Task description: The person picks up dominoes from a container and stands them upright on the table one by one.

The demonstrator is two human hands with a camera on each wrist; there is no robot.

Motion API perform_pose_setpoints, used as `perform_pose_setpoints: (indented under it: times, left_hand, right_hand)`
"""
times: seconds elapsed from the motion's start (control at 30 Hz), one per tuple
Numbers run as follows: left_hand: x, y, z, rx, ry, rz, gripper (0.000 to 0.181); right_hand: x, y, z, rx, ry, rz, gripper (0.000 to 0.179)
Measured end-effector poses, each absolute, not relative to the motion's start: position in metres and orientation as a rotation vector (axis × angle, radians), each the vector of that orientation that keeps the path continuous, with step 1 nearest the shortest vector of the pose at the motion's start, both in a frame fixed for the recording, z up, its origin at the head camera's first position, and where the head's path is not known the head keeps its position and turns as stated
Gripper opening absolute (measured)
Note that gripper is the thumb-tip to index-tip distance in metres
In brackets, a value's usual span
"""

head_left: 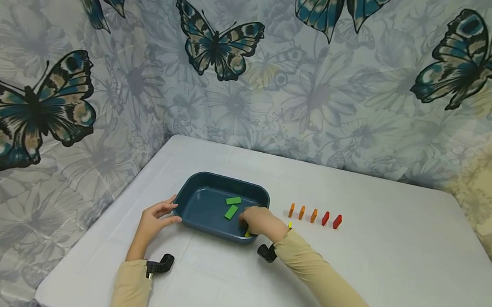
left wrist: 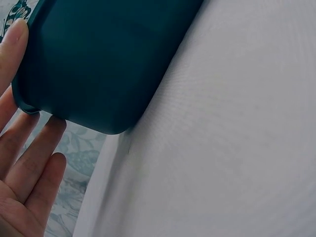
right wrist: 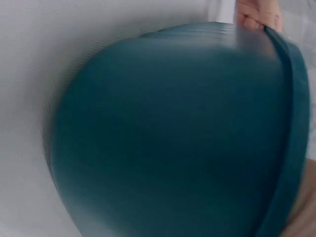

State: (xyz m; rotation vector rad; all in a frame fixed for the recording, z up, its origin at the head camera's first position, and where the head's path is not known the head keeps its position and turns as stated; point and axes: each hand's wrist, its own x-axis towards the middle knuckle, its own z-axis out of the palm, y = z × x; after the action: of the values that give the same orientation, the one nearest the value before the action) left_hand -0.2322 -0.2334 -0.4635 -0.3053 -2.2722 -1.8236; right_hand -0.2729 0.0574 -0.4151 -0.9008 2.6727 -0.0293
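A dark teal rectangular basin (head_left: pixel 200 217) sits on the table. My left hand (head_left: pixel 156 216) holds its left end, the thumb (left wrist: pixel 12 47) on one side of the corner and the fingertips (left wrist: pixel 57 123) against the end wall. My right hand (head_left: pixel 260 220) reaches down inside the basin's right end. Its fingertips are hidden, and a yellow block (head_left: pixel 247 233) shows just beneath them. Two flat green blocks (head_left: pixel 231 212) lie on the basin floor to the left of this hand. In the right wrist view the basin's outer wall (right wrist: pixel 173 128) covers the right fingers.
Right of the basin stands a row of upright domino-like blocks: three orange (head_left: pixel 313 216) and two red (head_left: pixel 337 221). A bit of yellow block (head_left: pixel 290 225) peeks out behind the right wrist. The white-covered table (head_left: pixel 393 259) meets butterfly-printed cloth (head_left: pixel 240 110) at the back and left.
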Motion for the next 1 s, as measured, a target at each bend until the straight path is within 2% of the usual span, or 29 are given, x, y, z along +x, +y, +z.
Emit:
perform_pose_setpoints:
  times: [0.3, 0.47, 0.77, 1.0]
  left_hand:
    - [-0.239, -0.239, -0.478, -0.332, -2.255, -1.804, 0.039]
    - [-0.239, -0.238, -0.480, -0.324, -2.251, -1.808, 0.039]
    - [-0.235, -0.235, -0.480, -0.270, -2.267, -1.825, 0.040]
    - [-0.231, -0.230, -0.465, -0.267, -2.282, -1.835, 0.039]
  right_hand:
    - [-0.272, 0.046, -0.423, -0.838, 2.748, 0.058, 0.008]
    - [-0.274, 0.053, -0.426, -0.948, 2.747, -0.173, 0.016]
    - [-0.276, 0.061, -0.425, -1.070, 2.702, -0.658, 0.019]
    - [-0.266, 0.071, -0.418, -1.151, 2.668, -0.909, 0.035]
